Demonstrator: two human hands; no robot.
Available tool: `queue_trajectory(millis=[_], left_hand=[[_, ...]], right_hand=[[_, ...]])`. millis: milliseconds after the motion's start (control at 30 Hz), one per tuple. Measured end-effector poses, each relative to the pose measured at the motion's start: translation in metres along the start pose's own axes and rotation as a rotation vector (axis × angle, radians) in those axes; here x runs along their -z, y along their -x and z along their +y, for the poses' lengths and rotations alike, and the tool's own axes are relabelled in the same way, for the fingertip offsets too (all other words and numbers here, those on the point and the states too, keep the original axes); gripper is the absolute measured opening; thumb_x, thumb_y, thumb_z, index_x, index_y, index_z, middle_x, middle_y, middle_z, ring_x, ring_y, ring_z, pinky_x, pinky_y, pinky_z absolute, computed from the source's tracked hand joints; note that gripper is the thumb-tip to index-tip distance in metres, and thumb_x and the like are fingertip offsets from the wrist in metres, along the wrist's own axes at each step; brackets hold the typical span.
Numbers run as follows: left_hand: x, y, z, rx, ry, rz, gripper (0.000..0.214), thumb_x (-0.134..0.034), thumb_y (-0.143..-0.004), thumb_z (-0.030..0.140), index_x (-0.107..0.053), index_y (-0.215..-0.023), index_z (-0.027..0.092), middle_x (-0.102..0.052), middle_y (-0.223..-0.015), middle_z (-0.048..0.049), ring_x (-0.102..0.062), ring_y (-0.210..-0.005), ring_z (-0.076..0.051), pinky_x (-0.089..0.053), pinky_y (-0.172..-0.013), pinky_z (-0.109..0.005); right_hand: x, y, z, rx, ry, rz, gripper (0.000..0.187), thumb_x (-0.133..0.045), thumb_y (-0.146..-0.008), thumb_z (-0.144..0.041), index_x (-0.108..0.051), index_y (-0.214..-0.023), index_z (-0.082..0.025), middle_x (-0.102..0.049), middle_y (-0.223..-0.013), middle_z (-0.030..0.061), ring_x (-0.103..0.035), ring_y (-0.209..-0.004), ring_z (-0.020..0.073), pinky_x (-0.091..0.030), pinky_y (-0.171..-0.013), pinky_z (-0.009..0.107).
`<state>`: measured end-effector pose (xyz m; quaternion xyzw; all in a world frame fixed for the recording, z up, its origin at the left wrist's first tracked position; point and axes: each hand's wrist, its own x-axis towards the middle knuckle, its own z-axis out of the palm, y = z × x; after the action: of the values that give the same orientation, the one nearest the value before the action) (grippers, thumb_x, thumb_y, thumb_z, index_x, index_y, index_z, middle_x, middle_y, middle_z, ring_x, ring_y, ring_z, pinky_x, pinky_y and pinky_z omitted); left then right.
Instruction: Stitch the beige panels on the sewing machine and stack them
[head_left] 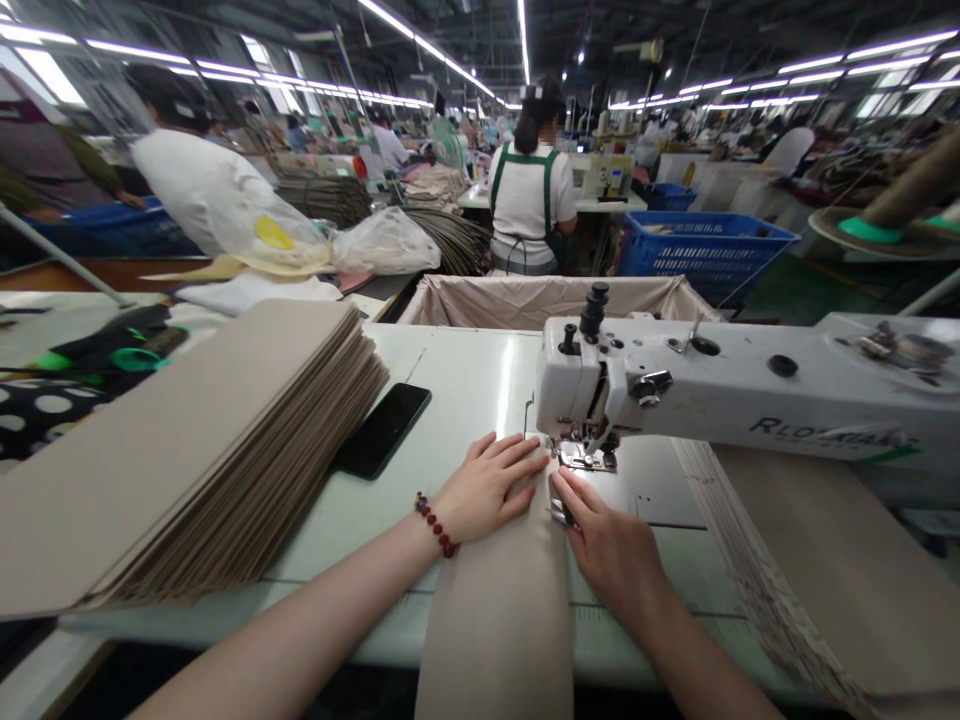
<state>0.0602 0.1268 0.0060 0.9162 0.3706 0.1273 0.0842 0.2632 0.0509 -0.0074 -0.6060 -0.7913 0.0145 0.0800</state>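
Left grip point(484, 488) lies open, palm down, on a beige strip point(495, 620). Right grip point(611, 535) sits curled at the strip's edge; closure cannot be confirmed. Strip's far end lies just before the presser foot point(589, 455) of an industrial sewing machine point(720, 390). Stacked beige panels point(202, 450) and a smartphone point(382, 430) lie left on the desk point(457, 370).

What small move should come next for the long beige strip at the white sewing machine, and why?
Probably slide the beige strip toward the steel presser foot: the left hand lies flat at its edge, the right hand beside the foot.
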Motion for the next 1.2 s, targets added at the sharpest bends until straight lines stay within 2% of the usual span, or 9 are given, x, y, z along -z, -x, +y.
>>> queue_trajectory(millis=[133, 367, 667, 1067, 1200], left_hand=[[0.000, 0.000, 0.002, 0.018, 0.006, 0.014, 0.043, -0.045, -0.094, 0.036, -0.043, -0.137, 0.034, -0.037, -0.148, 0.0015, -0.031, -0.136, -0.022, -0.017, -0.113, -0.046], [0.004, 0.000, -0.006, -0.044, 0.043, -0.028, 0.047, -0.049, -0.091, 0.037, -0.044, -0.138, 0.032, -0.037, -0.148, -0.0010, -0.031, -0.136, -0.023, -0.016, -0.114, -0.047], [0.007, 0.000, -0.008, -0.062, 0.059, -0.039, 0.046, -0.049, -0.092, 0.038, -0.045, -0.137, 0.033, -0.037, -0.148, -0.0013, -0.031, -0.137, -0.023, -0.016, -0.114, -0.046], [0.007, 0.001, -0.010, -0.072, 0.067, -0.046, 0.047, -0.049, -0.091, 0.038, -0.043, -0.138, 0.032, -0.035, -0.149, -0.0010, -0.030, -0.138, -0.023, -0.018, -0.113, -0.044], [0.007, 0.001, -0.010, -0.078, 0.067, -0.040, 0.048, -0.050, -0.090, 0.038, -0.043, -0.138, 0.032, -0.035, -0.149, -0.0018, -0.030, -0.138, -0.023, -0.019, -0.113, -0.043]], right_hand=[[0.000, -0.001, 0.000, -0.003, -0.011, -0.005, 0.069, -0.046, -0.085, -0.015, -0.023, -0.147, -0.034, -0.031, -0.151, -0.0072, -0.066, -0.092, 0.0155, -0.055, -0.065, 0.028], [0.010, -0.001, -0.001, 0.032, -0.046, -0.024, 0.066, -0.045, -0.086, -0.015, -0.026, -0.147, -0.033, -0.036, -0.149, -0.0047, -0.064, -0.099, 0.0157, -0.056, -0.068, 0.027], [0.002, 0.000, 0.000, 0.013, -0.044, -0.005, 0.068, -0.046, -0.085, -0.014, -0.025, -0.147, -0.035, -0.034, -0.150, -0.0064, -0.063, -0.101, 0.0155, -0.055, -0.068, 0.026], [0.021, -0.001, -0.002, 0.031, -0.073, -0.060, 0.062, -0.046, -0.088, -0.016, -0.030, -0.145, -0.034, -0.037, -0.148, -0.0058, -0.064, -0.101, 0.0163, -0.056, -0.071, 0.027], [0.022, -0.001, -0.002, 0.039, -0.062, -0.051, 0.062, -0.046, -0.088, -0.017, -0.031, -0.145, -0.034, -0.038, -0.148, -0.0047, -0.064, -0.102, 0.0161, -0.056, -0.071, 0.026]])
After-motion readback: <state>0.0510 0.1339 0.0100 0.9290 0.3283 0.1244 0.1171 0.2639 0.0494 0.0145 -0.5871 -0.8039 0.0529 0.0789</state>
